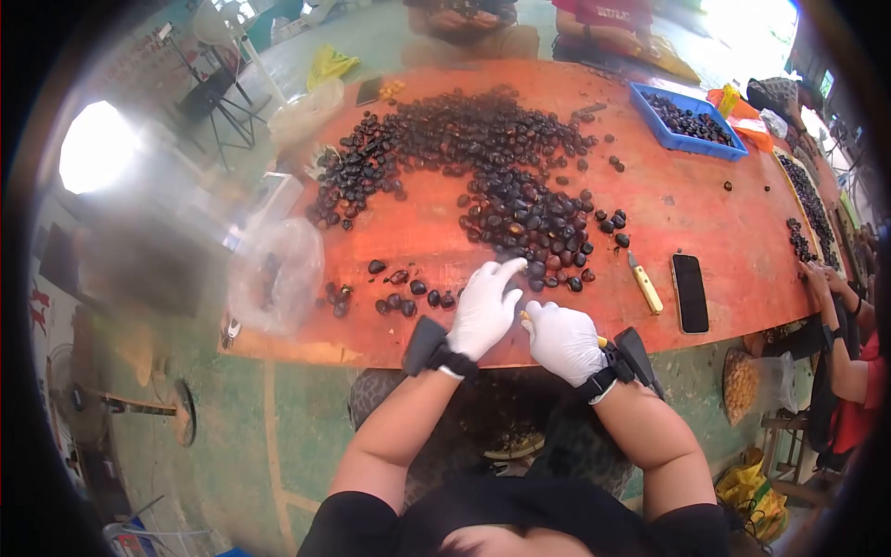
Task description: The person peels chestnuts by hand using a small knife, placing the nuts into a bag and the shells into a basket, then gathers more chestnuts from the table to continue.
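Observation:
My left hand [485, 308], in a white glove, reaches to the near edge of a big heap of dark brown chestnuts [524, 218]. Its index finger is stretched out and its thumb stands apart; no chestnut shows between them. Close beside it, my right hand [564, 342], also gloved, is closed around a yellow-handled knife [603, 343]. Only the handle's end shows behind the fist, and the blade is hidden. Several loose chestnuts [408, 307] lie left of my left hand. A second knife [645, 283] with a pale yellow handle rests to the right.
A black phone [689, 293] lies right of the second knife. A blue tray [690, 146] of chestnuts stands at the back right, and a clear plastic bag [283, 278] at the left edge of the orange table [408, 223]. People sit across and to the right.

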The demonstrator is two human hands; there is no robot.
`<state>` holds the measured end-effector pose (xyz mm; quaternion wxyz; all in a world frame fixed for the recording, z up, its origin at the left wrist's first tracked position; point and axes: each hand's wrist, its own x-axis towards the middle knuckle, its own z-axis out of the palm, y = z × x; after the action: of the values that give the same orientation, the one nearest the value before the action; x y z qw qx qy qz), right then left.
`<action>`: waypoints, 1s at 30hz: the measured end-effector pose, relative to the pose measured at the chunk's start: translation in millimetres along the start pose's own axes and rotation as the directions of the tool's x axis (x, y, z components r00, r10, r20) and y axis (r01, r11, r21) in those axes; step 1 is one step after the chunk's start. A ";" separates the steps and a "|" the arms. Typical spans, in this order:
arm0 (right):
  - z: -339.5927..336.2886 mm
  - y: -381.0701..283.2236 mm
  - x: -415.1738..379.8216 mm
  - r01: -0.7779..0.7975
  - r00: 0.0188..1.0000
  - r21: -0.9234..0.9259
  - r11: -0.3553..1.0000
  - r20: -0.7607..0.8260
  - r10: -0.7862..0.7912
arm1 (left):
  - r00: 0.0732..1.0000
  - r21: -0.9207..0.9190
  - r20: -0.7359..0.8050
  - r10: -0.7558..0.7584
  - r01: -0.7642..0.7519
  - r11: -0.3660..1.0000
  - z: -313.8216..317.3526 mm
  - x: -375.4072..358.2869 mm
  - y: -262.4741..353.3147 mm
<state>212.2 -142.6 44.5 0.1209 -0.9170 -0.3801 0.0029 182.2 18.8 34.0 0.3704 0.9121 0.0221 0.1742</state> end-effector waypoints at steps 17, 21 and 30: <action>4.1 -18.0 1.1 0.132 0.989 0.005 0.991 -0.073 -0.131 | 0.968 -0.174 0.139 -0.209 0.231 0.957 -28.0 -42.8 -18.9; 3.9 -21.6 7.3 0.142 0.989 0.000 0.990 -0.048 -0.142 | 0.977 -0.181 0.111 -0.180 0.198 0.963 -25.5 -41.7 -23.2; 2.2 -13.4 1.9 0.122 0.992 -0.062 0.991 -0.035 -0.124 | 0.980 -0.127 0.073 -0.183 0.191 0.973 -27.3 -41.6 -21.0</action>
<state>204.0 -131.7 45.6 0.1008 -0.8950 -0.4333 -0.0337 135.8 45.2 25.3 0.4457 0.8842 0.0846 0.1117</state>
